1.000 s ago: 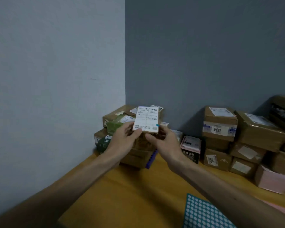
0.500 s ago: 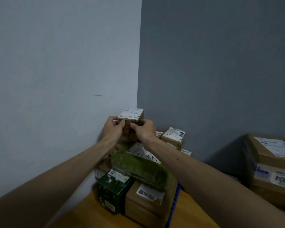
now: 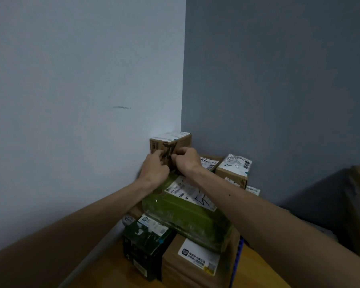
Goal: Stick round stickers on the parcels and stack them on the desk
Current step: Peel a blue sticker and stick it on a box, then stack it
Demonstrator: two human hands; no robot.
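- Small brown parcel (image 3: 176, 142) sits on top of the stack at frame centre, tight in the wall corner.
- We see left hand (image 3: 154, 170) and right hand (image 3: 186, 161) both gripping its lower front, fingers curled.
- Below it: green parcel (image 3: 187, 217) and dark box (image 3: 142, 246), on the table (image 3: 112, 275).

The top parcel (image 3: 170, 145) was matt brown cardboard with a paper label. The green parcel (image 3: 187, 221) wore glossy, crinkled plastic wrap. The tabletop (image 3: 112, 273) looked like smooth wood.
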